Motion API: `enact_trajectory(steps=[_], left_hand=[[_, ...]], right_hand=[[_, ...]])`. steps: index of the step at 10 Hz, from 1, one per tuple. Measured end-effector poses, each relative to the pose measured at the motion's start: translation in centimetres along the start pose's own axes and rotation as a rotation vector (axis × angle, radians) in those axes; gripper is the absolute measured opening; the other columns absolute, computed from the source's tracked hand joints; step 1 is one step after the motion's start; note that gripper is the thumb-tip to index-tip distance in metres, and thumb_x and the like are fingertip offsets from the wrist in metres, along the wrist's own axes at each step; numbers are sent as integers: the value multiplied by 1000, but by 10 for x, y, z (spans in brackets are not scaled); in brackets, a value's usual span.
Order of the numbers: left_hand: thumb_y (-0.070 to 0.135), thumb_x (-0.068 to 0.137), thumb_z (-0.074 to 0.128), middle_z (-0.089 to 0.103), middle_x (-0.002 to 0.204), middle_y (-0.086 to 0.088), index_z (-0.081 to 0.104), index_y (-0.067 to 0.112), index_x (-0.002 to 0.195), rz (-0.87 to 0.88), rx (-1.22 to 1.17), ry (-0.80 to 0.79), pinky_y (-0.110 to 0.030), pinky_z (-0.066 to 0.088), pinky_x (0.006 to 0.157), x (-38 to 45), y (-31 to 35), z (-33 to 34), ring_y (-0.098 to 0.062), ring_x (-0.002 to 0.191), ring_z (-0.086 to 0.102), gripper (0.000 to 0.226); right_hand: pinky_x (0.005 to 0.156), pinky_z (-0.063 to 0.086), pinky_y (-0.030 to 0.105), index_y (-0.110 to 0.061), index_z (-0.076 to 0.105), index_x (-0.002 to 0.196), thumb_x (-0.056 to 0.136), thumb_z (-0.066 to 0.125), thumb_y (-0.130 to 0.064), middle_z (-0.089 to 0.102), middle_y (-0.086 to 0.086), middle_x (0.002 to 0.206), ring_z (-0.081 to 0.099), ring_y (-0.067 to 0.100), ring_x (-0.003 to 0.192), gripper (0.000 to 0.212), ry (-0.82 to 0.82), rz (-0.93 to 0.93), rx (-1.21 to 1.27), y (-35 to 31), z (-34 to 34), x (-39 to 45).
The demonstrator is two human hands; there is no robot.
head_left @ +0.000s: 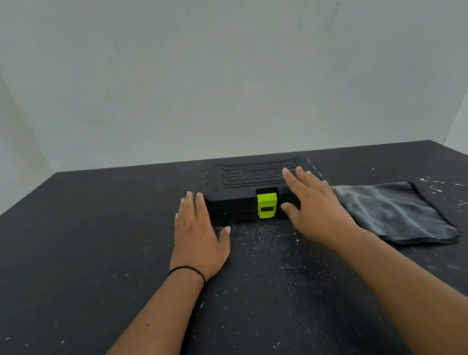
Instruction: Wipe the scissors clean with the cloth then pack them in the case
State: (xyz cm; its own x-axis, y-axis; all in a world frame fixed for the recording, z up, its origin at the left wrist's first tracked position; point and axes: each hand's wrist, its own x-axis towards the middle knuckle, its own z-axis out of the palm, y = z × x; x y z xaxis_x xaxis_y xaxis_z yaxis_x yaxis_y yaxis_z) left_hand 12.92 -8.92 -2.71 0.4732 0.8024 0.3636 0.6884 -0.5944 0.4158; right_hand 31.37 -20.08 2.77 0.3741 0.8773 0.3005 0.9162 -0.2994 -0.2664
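A closed black plastic case [245,182] with a lime-green latch [267,205] on its front lies on the black table [89,254]. My left hand [197,235] lies flat beside the case's left end, fingers straight, fingertips at its corner. My right hand [315,202] rests on the case's right front corner, fingers straight over the lid and thumb against the front wall near the latch. A folded grey cloth [393,213] lies to the right of the case. No scissors are in view.
White specks and dust are scattered over the table in front of the case and at the far right. A pale wall stands behind the table's back edge. A black band circles my left wrist.
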Motion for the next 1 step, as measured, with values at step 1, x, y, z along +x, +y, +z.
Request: enact_trajectory(steps=[1], left_hand=[[47,95,41,-1,160,-8,-2,11,151,-43,48,-78,-38,2,121,-10,0,-2,-23,148,-5,79]], right_hand=[[110,26,28,-20,35,144,98,45,-27,41,0,146,36,14,133,48,280,60,274,-14,-49,-30]])
